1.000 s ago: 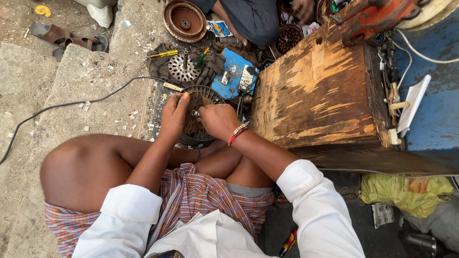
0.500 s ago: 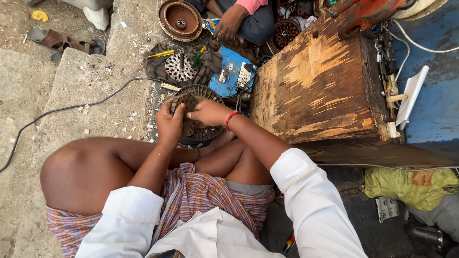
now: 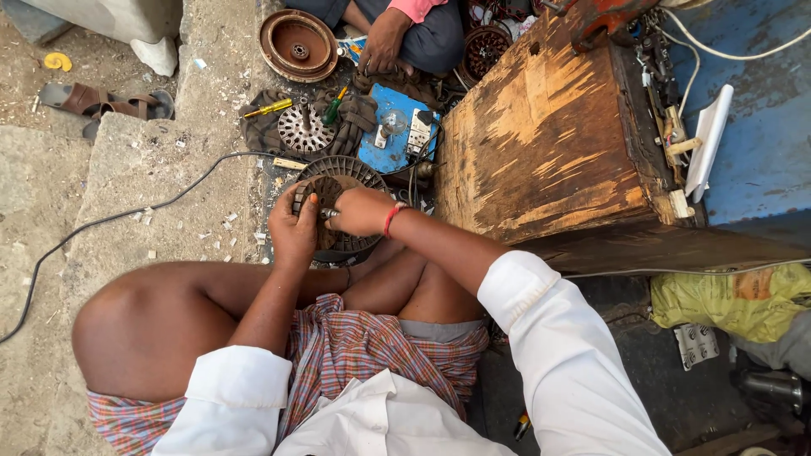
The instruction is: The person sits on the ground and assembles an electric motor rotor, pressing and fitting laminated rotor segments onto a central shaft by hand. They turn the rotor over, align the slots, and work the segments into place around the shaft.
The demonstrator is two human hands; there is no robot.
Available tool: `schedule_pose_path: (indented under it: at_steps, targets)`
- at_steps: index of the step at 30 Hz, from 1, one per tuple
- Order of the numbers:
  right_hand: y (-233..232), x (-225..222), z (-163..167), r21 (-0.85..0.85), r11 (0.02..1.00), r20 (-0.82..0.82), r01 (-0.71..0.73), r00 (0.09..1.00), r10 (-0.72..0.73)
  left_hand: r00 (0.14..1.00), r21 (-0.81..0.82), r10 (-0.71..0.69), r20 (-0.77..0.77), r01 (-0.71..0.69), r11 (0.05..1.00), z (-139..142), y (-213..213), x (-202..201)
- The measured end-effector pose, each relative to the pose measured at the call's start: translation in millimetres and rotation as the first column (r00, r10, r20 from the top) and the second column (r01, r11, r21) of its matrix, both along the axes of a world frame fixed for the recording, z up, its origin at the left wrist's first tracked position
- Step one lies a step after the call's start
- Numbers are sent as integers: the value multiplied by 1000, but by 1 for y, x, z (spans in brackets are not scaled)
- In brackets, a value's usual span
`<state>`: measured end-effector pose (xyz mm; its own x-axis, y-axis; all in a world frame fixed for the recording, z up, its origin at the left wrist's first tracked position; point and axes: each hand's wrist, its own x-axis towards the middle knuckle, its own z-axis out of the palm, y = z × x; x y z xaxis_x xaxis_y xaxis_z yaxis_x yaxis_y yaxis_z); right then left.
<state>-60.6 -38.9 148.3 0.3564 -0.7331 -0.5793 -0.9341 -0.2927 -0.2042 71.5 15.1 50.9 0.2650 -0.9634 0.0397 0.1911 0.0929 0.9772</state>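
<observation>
one round slotted motor core [image 3: 355, 173] is clasped by two hands, left hand [image 3: 293, 228] and right hand [image 3: 361, 211], both closed on it.

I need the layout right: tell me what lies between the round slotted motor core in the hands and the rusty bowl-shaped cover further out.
Head view: a smaller finned metal disc on dark cloth, with a yellow-handled screwdriver beside it.

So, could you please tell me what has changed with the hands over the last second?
The left hand and the right hand have closed in at the middle of the round slotted motor part, the fingers now bunched around its small metal hub. The co-worker's hand has come into view at the top. The part, the blue board and the wooden box stayed put.
</observation>
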Motion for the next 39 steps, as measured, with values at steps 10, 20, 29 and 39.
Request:
schedule_pose_path:
  at_steps: [10,20,29,39]
  targets:
    - [7,-14,-14,-220,966,30,-133,989,143,997,-15,-7,-79,6,1000,-6,-1,-2]
    - [40,-20,-15,-634,648,-184,-423,896,405,996,31,-88,-36,89,996,-8,-3,0]
    - [-15,-27,-16,492,825,198,278,887,-416,995,-39,-86,-48,84,996,-5,-2,-1]
    - [35,-38,-46,-520,833,47,-189,967,249,961,-75,-19,277,42,996,0,0,-4]
